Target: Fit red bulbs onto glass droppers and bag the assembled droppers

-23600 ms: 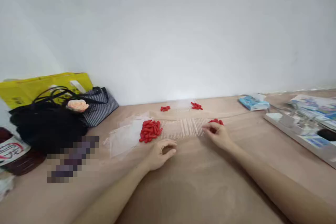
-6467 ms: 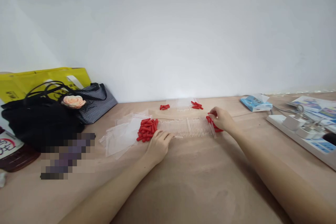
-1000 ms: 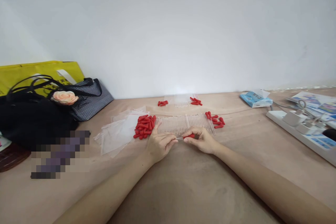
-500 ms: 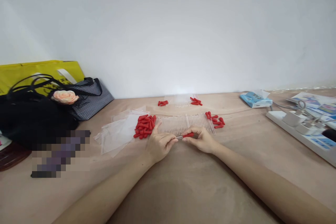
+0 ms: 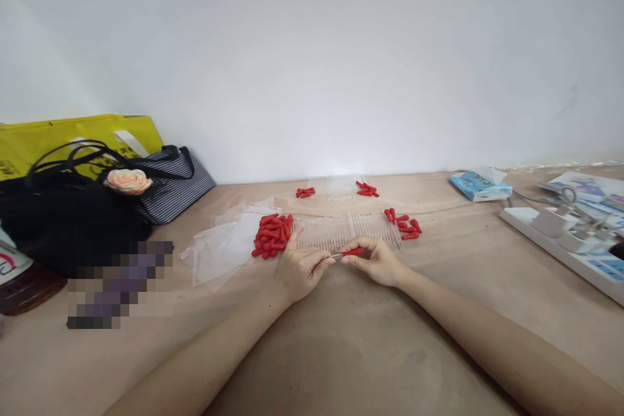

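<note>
My left hand (image 5: 306, 269) pinches a thin clear dropper tube (image 5: 336, 256), its index finger raised toward the row behind. In my right hand (image 5: 375, 261) a red rubber bulb (image 5: 353, 251) is held between thumb and fingers, at the tube's right end. Whether the tube sits inside the bulb cannot be made out. Just beyond both hands lies a row of clear dropper tubes (image 5: 324, 232). A heap of red rubber bulbs (image 5: 271, 236) borders the row on the left, and a smaller group of red bulbs (image 5: 403, 225) on the right.
Clear zip bags (image 5: 224, 250) lie left of the heap. Near the wall are more bags (image 5: 341, 183) with tubes and red bulbs. Black, yellow (image 5: 97, 130) and striped bags (image 5: 170, 175) stand left. Right are a tissue pack (image 5: 480, 186), papers and a power strip (image 5: 560, 247).
The whole view has shifted slightly, so everything appears a little further right. Both hands keep their grip on the tube and bulb, with hardly any change between them.
</note>
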`<state>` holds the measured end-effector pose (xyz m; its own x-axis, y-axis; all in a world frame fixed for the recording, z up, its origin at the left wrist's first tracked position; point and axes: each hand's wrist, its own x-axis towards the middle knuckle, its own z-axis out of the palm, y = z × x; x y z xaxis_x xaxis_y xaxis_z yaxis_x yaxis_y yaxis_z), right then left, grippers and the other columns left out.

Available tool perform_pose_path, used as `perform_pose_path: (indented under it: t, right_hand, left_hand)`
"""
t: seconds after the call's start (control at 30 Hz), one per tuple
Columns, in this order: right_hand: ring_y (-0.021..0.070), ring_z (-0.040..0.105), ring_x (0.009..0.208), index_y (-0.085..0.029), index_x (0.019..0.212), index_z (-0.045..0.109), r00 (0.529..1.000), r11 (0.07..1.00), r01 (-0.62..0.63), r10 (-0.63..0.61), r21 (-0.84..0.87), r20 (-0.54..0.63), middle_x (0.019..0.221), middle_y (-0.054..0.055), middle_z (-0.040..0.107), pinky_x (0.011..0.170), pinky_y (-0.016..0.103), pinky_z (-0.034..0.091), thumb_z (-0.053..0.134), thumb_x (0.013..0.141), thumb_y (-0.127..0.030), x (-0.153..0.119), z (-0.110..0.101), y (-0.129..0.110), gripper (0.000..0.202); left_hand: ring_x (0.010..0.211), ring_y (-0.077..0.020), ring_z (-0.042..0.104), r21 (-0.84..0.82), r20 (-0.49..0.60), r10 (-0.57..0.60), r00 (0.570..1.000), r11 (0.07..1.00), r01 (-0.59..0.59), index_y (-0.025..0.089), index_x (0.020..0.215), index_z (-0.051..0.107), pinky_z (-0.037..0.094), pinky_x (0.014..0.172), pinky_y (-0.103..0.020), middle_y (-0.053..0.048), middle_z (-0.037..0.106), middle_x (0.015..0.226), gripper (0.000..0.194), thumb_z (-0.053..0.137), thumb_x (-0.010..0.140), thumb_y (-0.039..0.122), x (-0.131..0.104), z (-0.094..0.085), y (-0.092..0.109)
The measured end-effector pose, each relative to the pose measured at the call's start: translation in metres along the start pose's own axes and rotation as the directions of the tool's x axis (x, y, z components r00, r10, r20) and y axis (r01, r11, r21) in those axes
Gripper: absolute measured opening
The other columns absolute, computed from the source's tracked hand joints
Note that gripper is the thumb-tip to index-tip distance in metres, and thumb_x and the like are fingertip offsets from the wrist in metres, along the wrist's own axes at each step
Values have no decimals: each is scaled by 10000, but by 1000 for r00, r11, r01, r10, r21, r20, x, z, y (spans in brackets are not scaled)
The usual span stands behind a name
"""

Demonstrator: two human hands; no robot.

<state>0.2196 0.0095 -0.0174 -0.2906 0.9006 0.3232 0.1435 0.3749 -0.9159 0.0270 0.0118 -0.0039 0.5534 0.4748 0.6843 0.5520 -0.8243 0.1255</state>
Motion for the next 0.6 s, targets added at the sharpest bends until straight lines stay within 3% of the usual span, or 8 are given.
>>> perform_pose_path:
  t: [0.23, 0.37, 0.47, 0.6]
  right_hand:
    - [126, 553, 656, -175, 798, 598, 996, 986, -93, 91, 142, 22, 699, 5, 614, 643, 276, 446, 685, 627, -396, -1, 1, -1, 294]
    - [122, 542, 670, -181, 832, 550, 995, 971, -81, 92, 223, -39, 721, 4, 590, 662, 276, 438, 639, 668, -410, 7, 1, -8, 295]
    - [121, 532, 656, -197, 1074, 456, 980, 970, -110, 143, 216, -140, 724, -14, 553, 645, 274, 440, 589, 707, -382, 19, -26, -14, 432]
    - [128, 506, 582, -158, 1286, 213, 932, 955, -265, 219, -133, -290, 676, -25, 529, 571, 261, 416, 502, 758, -317, 30, -84, -12, 623]
  left_hand:
    - [551, -90, 590, -20, 35, -56, 998, 998, 56, 191, 704, 588, 217, 1038, -462, 52, 663, 646, 177, 481, 833, 249, -1, 0, -1]
    - [742, -132, 625, -52, 62, -71, 996, 996, 74, 192, 854, 591, 190, 1044, -465, 11, 682, 815, 152, 462, 834, 270, -1, -4, 0]
    - [880, -162, 602, -24, 99, -137, 986, 990, 140, 192, 961, 562, 169, 1041, -483, -17, 668, 921, 196, 432, 841, 278, 0, -6, -1]
    - [866, -167, 597, 34, 99, -186, 978, 982, 184, 193, 911, 566, 165, 1033, -489, -15, 669, 884, 171, 453, 831, 293, 1, -4, -1]
